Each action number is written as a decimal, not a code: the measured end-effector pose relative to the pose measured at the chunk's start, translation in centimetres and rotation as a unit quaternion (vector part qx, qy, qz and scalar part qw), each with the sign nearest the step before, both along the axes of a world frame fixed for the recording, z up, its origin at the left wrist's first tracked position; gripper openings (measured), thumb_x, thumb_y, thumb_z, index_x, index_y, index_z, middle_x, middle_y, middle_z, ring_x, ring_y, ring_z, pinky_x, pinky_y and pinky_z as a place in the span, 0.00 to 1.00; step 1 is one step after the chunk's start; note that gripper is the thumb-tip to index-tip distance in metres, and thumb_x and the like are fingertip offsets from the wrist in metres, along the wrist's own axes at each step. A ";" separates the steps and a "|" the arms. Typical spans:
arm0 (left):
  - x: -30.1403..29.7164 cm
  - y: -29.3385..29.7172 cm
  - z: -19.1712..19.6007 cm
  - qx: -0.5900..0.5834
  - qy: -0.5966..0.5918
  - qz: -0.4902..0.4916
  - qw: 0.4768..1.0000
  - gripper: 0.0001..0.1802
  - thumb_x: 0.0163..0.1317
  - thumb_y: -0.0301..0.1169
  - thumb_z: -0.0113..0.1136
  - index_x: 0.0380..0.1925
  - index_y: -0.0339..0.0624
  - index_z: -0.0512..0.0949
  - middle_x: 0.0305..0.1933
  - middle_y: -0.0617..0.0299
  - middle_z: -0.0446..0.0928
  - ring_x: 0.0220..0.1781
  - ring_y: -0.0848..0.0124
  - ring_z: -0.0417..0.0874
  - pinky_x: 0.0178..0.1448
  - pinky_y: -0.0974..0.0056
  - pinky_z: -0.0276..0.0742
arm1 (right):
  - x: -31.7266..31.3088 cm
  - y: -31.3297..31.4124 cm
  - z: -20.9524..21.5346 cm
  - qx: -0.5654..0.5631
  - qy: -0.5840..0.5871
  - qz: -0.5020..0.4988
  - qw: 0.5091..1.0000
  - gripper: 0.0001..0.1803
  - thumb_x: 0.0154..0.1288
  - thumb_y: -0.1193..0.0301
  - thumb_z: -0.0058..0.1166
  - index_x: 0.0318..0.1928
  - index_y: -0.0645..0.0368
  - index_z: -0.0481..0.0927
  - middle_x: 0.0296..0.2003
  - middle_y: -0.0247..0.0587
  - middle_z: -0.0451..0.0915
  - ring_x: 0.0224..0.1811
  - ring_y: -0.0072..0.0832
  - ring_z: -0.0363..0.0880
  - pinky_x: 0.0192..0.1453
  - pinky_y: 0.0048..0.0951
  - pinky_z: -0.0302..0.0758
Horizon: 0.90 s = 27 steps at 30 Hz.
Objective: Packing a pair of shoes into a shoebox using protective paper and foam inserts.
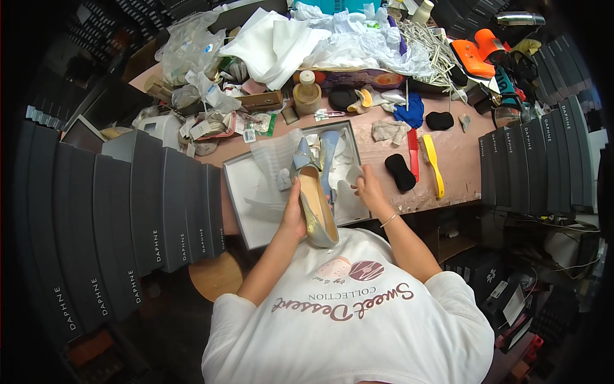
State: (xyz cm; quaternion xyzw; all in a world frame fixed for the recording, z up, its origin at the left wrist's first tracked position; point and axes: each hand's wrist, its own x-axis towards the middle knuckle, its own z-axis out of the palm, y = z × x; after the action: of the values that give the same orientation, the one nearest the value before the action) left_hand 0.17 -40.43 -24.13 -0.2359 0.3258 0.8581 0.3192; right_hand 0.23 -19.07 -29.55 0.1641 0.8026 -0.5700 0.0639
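Open grey cardboard shoebox (238, 185) on pink worktable (457, 160); second pointed shoe (328, 160) inside; yellow brush (433, 163) right; dark box stacks (128, 217) left.

Shoe packing workshop: stacked dark shoe boxes (128, 211), cluttered workbench (460, 160), brushes (432, 163), wrapping paper (275, 38).

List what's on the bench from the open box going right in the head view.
Open grey shoe box → silver-blue shoe in the left hand → right hand → black pad → red brush → yellow brush.
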 end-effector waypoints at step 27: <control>1.2 1.5 1.3 0.029 -0.004 0.024 0.999 0.39 0.61 0.61 0.50 0.61 0.42 0.63 0.57 0.56 0.70 0.57 0.63 0.73 0.62 0.58 0.70 | -4.1 -7.9 6.7 0.285 0.254 0.309 0.871 0.06 0.59 0.71 0.51 0.35 0.60 0.76 0.30 0.43 0.78 0.33 0.39 0.80 0.36 0.37 0.76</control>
State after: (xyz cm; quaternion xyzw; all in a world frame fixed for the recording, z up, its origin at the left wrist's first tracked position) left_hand 1.32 -38.91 -22.84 -0.2375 0.2935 0.8739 0.3062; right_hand -3.87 -27.00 -22.82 -0.2312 0.9286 -0.2898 -0.0191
